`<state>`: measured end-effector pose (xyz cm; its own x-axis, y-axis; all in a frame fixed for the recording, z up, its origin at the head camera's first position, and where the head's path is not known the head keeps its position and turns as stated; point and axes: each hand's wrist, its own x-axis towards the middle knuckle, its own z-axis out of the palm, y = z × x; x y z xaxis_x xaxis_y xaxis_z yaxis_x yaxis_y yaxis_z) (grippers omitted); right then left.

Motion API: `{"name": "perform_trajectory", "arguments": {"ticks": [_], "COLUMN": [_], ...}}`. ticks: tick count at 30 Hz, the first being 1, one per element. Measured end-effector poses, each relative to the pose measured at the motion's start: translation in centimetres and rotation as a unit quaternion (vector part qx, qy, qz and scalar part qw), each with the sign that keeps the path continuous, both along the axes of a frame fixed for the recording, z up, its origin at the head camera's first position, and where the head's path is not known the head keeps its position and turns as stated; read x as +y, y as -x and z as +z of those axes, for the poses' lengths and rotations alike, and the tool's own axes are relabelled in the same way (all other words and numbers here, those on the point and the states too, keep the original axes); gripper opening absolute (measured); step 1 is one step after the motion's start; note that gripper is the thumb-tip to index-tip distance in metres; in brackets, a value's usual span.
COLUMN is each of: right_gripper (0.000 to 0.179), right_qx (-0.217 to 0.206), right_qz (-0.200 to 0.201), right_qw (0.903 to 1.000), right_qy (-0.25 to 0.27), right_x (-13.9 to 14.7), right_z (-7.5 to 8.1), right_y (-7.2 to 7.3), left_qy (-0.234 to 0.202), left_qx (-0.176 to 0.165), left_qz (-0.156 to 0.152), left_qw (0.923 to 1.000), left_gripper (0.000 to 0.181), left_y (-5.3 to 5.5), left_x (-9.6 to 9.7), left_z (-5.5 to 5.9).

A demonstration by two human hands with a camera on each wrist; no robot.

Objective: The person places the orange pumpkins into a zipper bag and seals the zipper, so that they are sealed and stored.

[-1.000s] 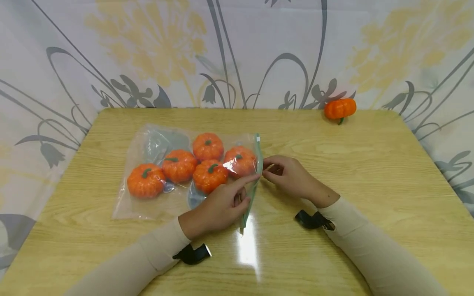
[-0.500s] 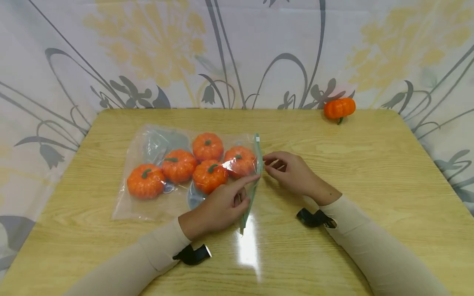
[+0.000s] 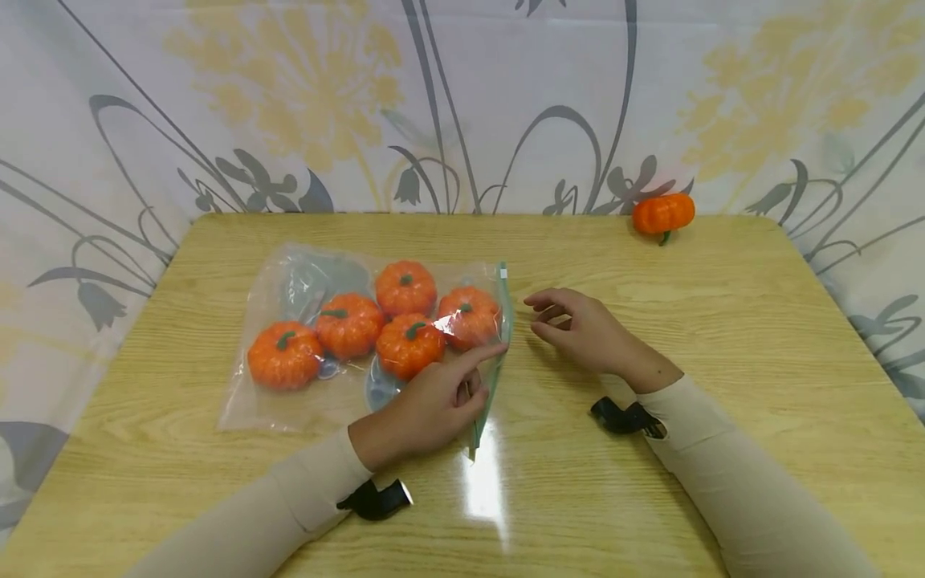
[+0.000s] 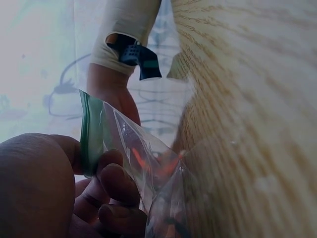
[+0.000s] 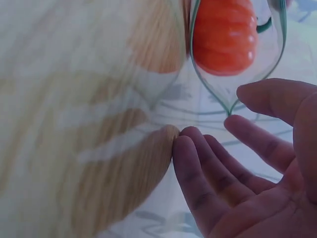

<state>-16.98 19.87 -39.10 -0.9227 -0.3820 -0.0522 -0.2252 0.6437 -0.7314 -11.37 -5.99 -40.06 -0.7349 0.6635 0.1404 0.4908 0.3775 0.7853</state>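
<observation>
Wood-grain table (image 3: 723, 345): spreads out under the clear bag (image 3: 318, 405) and past it on all sides.
Bag, long axis: left to right across the person's front, closed end left, mouth right; five orange pumpkins (image 3: 408, 347) lie inside.
Left hand (image 3: 429, 405): over the bag's near right part, pinching its mouth edge, forefinger stretched to the green strip (image 3: 507, 317); it is the nearer hand, in contact.
Right hand (image 3: 588, 329): just right of the bag's mouth and apart from it, fingers loosely bent, holding nothing.
Loose pumpkin (image 3: 663, 213): well apart from the bag, right of and beyond its mouth, on its side; the right hand is nearer to it.
Green strip: edges the bag's mouth, which looks parted in the right wrist view, facing the right hand.
</observation>
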Motion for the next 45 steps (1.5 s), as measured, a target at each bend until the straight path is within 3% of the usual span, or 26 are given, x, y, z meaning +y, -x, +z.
{"name": "perform_trajectory", "arguments": {"ticks": [8, 14, 22, 30, 36, 45], "right_gripper": [0.037, 0.037, 0.039, 0.041, 0.045, 0.054], "right_qx": [0.004, 0.032, 0.082, 0.135, 0.128, 0.121], "right_qz": [-0.009, -0.014, -0.028, -0.065, -0.061, -0.067], "right_qw": [0.9994, 0.9984, 0.9888, 0.9647, 0.9446, 0.9307], "right_qy": [-0.034, -0.043, -0.122, -0.216, -0.296, -0.339], "right_x": [1.3, 2.2, 3.4, 5.7, 7.4, 9.7], "right_z": [0.7, 0.6, 1.2, 2.1, 2.6, 3.3], "right_y": [0.2, 0.6, 2.1, 3.5, 4.6, 6.2], "left_qy": [-0.007, -0.007, -0.01, -0.008, 0.007, 0.02], "left_qx": [-0.006, -0.013, -0.005, -0.008, -0.01, -0.014], "left_qz": [-0.003, 0.005, 0.007, 0.0, 0.003, 0.002], "left_qw": [1.0, 0.9999, 0.9999, 0.9999, 0.9999, 0.9997], "left_gripper": [0.055, 0.056, 0.056, 0.056, 0.055, 0.056], "left_y": [-0.2, -0.5, -0.5, -0.3, -0.2, -0.1], "left_x": [-0.1, -0.3, -0.5, -0.2, -0.1, -0.1], "left_z": [0.1, 0.0, -0.1, -0.2, -0.1, 0.0]}}
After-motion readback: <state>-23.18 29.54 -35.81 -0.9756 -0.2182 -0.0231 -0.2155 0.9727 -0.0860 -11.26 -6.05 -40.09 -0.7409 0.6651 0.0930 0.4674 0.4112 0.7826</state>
